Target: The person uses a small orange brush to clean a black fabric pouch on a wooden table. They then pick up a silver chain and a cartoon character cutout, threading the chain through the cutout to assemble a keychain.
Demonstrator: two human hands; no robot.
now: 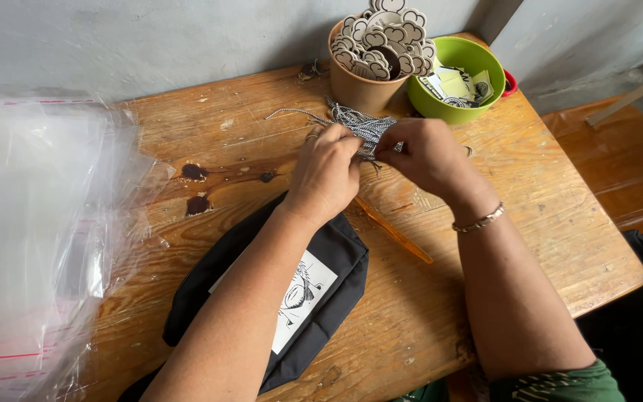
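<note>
My left hand [327, 173] and my right hand [427, 155] meet over a bundle of black-and-white speckled cords [356, 122] on the wooden table [530, 223]. Both hands pinch at the cords with their fingertips. A loose cord end trails off to the left. A black fabric pouch [336, 260] with a white printed patch lies under my left forearm. My right wrist wears a thin bracelet [478, 220].
A brown paper cup [362, 85] full of flower-shaped tags and a green bowl [455, 56] with paper slips stand at the table's back. An orange stick [396, 232] lies between my arms. A stack of clear plastic bags [31, 231] covers the left.
</note>
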